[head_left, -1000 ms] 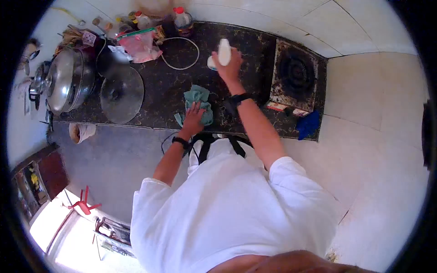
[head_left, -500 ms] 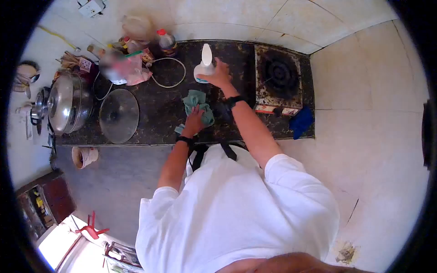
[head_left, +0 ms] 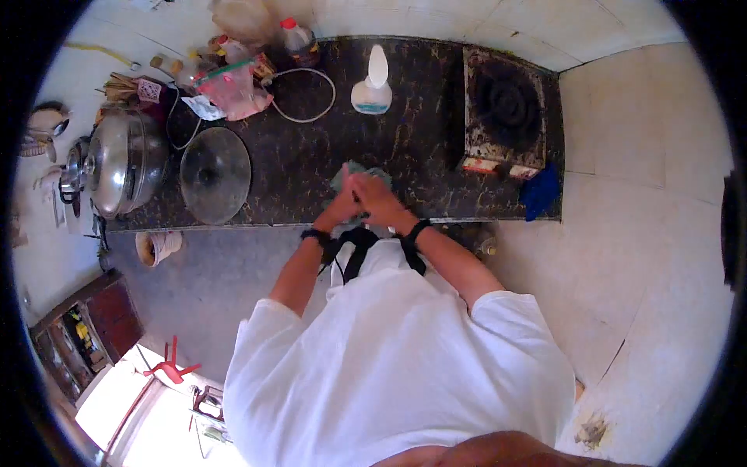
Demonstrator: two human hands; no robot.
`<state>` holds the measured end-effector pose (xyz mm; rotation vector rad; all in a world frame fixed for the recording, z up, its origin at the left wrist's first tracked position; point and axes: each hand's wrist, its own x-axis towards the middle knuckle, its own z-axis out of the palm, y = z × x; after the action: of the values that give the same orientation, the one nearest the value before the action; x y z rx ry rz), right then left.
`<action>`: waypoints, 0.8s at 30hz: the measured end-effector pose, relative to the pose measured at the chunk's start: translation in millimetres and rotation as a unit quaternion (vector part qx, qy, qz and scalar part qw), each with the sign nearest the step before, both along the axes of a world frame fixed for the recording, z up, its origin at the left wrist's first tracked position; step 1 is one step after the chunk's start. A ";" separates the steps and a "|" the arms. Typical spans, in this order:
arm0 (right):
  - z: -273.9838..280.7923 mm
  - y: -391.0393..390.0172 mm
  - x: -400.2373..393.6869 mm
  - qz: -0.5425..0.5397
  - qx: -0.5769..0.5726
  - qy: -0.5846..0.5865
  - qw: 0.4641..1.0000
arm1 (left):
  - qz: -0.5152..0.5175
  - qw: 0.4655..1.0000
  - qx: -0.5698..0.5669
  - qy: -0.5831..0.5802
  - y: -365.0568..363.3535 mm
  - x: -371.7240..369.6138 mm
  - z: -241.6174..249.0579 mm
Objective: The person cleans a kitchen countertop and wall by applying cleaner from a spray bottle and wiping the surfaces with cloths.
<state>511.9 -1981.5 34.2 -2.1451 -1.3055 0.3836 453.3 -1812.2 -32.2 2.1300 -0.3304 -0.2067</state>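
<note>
My left hand (head_left: pixel 341 207) and my right hand (head_left: pixel 377 201) are close together over a green cloth (head_left: pixel 379 173) at the front of the dark countertop. The fingers of both hands are closed on the cloth, which is mostly hidden under them. Beyond the hands, a white spray bottle (head_left: pixel 371 95) with a teal band stands upright on the counter, touched by neither hand.
A grimy gas stove (head_left: pixel 504 109) is on the right, with a blue cloth (head_left: pixel 538 191) at its front corner. To the left are a glass lid (head_left: pixel 215 176), a large steel pot (head_left: pixel 124 165), a pink plastic bag (head_left: pixel 237 92) and a red-capped bottle (head_left: pixel 299 43). A looped hose (head_left: pixel 333 97) lies behind.
My right hand has let go of the spray bottle, which stays on the counter, and has come down to the cloth beside my left hand. The view has shifted slightly.
</note>
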 end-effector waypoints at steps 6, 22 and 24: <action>1.7 -89.2 -0.3 -0.116 -0.132 -0.026 0.984 | 0.021 0.955 -0.240 0.175 -72.5 18.3 -8.3; -25.5 141.9 -42.6 -0.017 -0.150 -0.029 0.988 | 0.296 0.946 0.126 0.021 75.2 -110.2 18.4; -21.1 144.5 -38.8 0.014 -0.171 -0.044 0.984 | 0.286 0.945 0.157 0.033 71.0 -120.0 18.0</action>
<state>473.0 -1837.0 13.0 -2.4518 -1.4029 0.5662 333.3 -1741.2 -14.2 2.4261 0.3920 0.0114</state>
